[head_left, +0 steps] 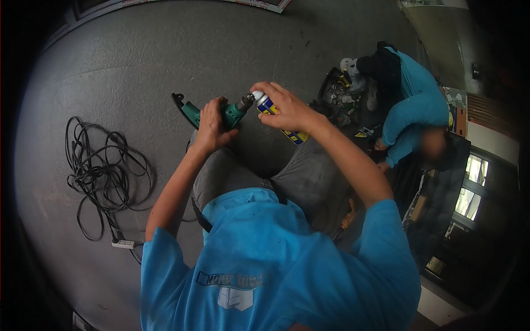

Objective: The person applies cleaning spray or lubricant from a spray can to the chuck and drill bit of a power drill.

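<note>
My left hand (214, 126) is wrapped round the body of a green power drill (233, 115) above my knees. The drill's metal chuck (246, 102) points to the right and up, and its dark-ended handle reaches out to the left. In my right hand (284, 107) is a blue and yellow spray can (295, 134), tilted, with the index finger on its white top (258, 95). The can's nozzle end is right at the tip of the chuck. My palm and fingers hide the middle of the can.
A tangled black cable (105, 171) lies on the grey floor (165, 60) at left, ending by a white power strip (122, 244). On the right another person (417, 94) in blue bends down near an open case (334, 88) of tools. An orange-handled tool (349, 214) lies by my leg.
</note>
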Available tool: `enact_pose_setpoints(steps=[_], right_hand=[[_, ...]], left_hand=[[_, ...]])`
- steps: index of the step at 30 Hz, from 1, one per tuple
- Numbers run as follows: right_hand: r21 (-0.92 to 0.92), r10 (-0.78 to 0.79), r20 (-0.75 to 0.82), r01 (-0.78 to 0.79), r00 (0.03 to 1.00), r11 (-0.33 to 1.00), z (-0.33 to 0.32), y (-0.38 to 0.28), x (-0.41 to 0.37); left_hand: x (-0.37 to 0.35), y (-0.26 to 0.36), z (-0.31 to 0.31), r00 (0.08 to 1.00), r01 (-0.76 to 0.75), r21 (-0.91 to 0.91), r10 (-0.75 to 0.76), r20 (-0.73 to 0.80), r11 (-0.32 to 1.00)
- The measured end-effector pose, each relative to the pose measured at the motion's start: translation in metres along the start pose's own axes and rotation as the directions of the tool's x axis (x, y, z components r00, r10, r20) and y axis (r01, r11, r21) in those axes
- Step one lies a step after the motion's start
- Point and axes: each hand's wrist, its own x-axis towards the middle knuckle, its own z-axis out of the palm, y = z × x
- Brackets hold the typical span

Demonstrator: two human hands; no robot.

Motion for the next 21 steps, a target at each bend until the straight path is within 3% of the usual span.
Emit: enact_pose_setpoints(steps=[7,21], right_hand=[[0.051,-0.017,0.002,0.017,1.0,0.999,0.0001,0.0001,0.0005],[-0.014,-0.026,-0.032,0.025,0.999,1.0,-0.0017,-0.0048,-0.0048]], left_hand=[[-0.0007,0.0003,-0.0002,1.0,-0.005,-0.013,0.005,-0.017,1.0],[0.0004,0.0013,-0.0007,0.999,-0.031,-0.014,0.031,-0.025,0.999]])
